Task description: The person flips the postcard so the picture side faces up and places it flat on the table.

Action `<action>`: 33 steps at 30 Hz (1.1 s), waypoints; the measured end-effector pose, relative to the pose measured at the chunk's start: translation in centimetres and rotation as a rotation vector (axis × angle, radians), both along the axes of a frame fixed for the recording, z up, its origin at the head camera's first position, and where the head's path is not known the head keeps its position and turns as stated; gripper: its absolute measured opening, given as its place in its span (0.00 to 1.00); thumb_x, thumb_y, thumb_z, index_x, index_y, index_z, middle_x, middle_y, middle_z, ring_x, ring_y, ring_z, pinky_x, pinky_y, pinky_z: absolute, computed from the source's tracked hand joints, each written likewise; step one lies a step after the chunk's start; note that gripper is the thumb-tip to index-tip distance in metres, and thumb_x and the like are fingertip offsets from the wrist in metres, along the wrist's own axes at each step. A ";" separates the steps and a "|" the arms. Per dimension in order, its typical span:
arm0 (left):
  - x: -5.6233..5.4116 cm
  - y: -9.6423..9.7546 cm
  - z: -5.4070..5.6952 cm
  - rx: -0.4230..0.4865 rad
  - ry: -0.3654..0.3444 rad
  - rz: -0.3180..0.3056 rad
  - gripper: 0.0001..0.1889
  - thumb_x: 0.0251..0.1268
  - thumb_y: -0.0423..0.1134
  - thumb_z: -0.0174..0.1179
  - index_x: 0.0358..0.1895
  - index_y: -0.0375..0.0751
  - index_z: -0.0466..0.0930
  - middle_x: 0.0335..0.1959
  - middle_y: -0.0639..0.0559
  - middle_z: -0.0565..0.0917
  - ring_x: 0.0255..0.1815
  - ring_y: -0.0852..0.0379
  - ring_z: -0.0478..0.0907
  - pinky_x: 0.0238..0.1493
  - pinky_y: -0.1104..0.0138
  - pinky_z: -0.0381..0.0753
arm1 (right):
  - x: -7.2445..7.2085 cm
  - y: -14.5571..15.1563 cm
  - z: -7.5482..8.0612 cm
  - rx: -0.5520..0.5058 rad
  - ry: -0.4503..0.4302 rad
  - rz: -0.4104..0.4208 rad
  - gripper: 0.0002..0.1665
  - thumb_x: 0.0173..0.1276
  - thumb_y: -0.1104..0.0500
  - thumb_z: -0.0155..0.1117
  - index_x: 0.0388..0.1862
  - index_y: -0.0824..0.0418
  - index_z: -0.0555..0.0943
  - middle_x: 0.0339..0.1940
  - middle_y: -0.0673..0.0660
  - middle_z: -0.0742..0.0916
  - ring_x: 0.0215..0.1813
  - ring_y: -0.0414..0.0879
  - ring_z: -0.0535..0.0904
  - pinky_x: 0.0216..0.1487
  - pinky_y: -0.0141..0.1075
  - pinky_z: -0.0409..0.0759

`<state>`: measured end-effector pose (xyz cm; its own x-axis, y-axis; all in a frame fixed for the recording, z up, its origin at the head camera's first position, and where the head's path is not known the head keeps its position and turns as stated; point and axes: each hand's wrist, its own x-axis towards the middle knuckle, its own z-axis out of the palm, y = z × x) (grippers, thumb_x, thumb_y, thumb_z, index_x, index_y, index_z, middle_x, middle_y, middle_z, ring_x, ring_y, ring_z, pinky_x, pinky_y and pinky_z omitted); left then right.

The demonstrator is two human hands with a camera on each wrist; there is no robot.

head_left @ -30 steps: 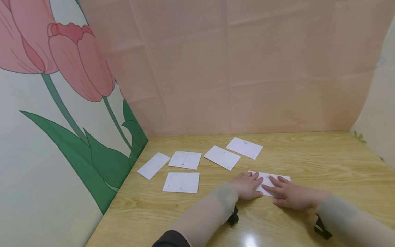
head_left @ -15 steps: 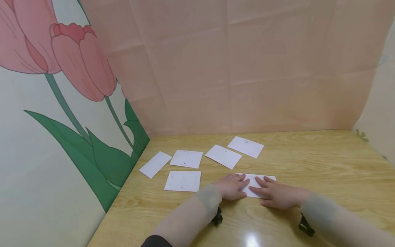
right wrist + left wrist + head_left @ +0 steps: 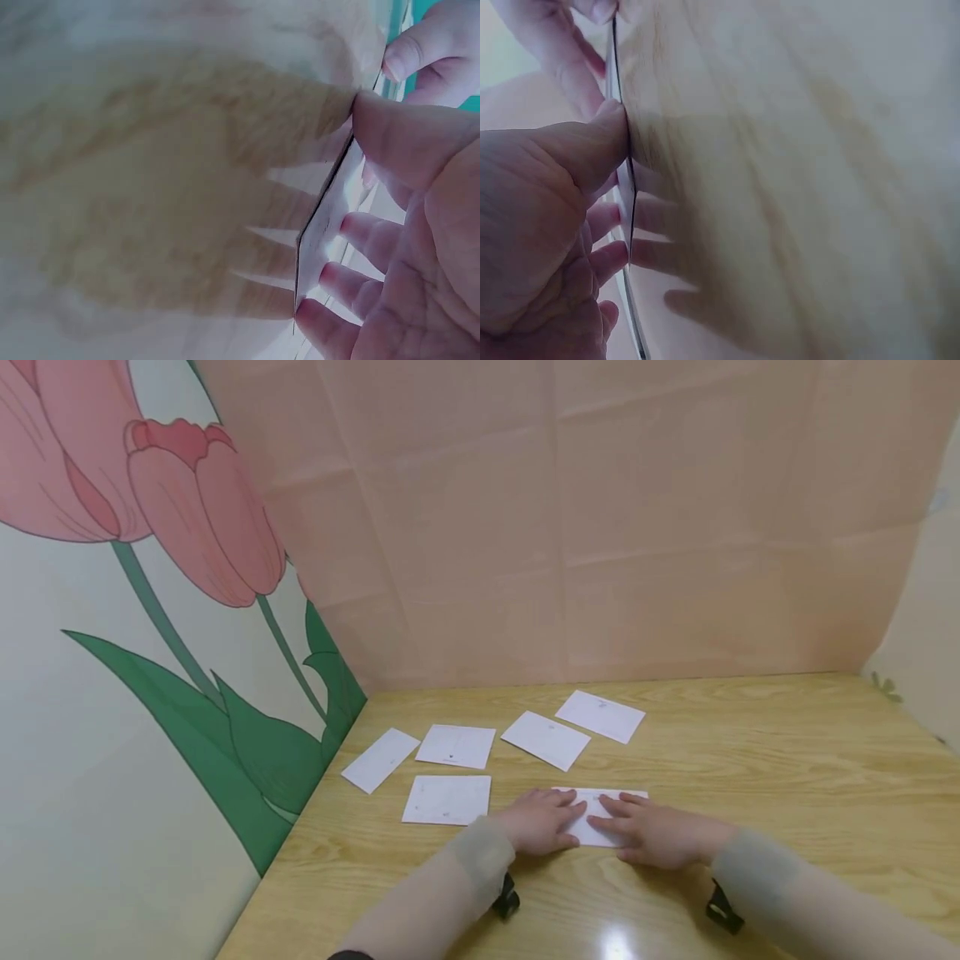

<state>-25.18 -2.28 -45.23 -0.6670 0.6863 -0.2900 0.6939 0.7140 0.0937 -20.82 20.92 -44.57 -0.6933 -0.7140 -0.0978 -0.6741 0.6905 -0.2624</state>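
A white card (image 3: 589,828) lies flat on the wooden table under both hands in the head view. My left hand (image 3: 535,821) rests on its left part, fingers spread and fairly straight. On the right part rests my right hand (image 3: 660,833), its fingers likewise spread and pointing inward. Seen from the left wrist, the thumb of the left hand (image 3: 547,217) touches the near edge of the card (image 3: 625,184), with the fingertips on its face. In the right wrist view, the right hand (image 3: 420,210) touches the card (image 3: 324,217) the same way. The hands cover both ends of the card.
Several more white cards lie on the table (image 3: 787,760): one (image 3: 447,799) just left of the left hand, others (image 3: 546,740) farther back. A pink cloth (image 3: 600,527) hangs behind the table, and a tulip-patterned panel (image 3: 97,710) stands at the left.
Both hands have slid left with the card beneath them, toward the near-left card. The other cards have shifted only slightly in view, as has the background.
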 end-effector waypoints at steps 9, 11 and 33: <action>1.0 -0.9 0.1 0.009 0.001 0.007 0.32 0.70 0.61 0.46 0.75 0.63 0.51 0.77 0.61 0.51 0.76 0.59 0.48 0.73 0.59 0.47 | 0.0 -0.2 0.2 -0.070 -0.067 -0.037 0.33 0.68 0.51 0.62 0.71 0.55 0.69 0.71 0.63 0.70 0.68 0.70 0.62 0.61 0.66 0.63; 1.1 -1.1 0.1 0.010 0.005 0.005 0.32 0.70 0.61 0.46 0.75 0.64 0.51 0.76 0.62 0.51 0.75 0.59 0.49 0.73 0.59 0.48 | 0.0 -0.2 0.2 -0.085 -0.074 -0.034 0.33 0.68 0.51 0.62 0.70 0.55 0.69 0.70 0.62 0.70 0.68 0.69 0.63 0.61 0.65 0.63; 1.2 -1.8 0.1 0.023 -0.016 -0.011 0.32 0.69 0.62 0.48 0.74 0.66 0.53 0.76 0.62 0.52 0.75 0.59 0.49 0.73 0.58 0.50 | -1.3 1.0 0.1 -0.148 -0.112 -0.253 0.39 0.50 0.56 0.77 0.63 0.60 0.76 0.61 0.64 0.78 0.59 0.61 0.73 0.59 0.59 0.69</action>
<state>-23.95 -4.04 -45.11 -0.6545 0.7006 -0.2842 0.7003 0.7034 0.1212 -22.15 21.90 -44.42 -0.8417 -0.5321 -0.0917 -0.4466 0.7816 -0.4356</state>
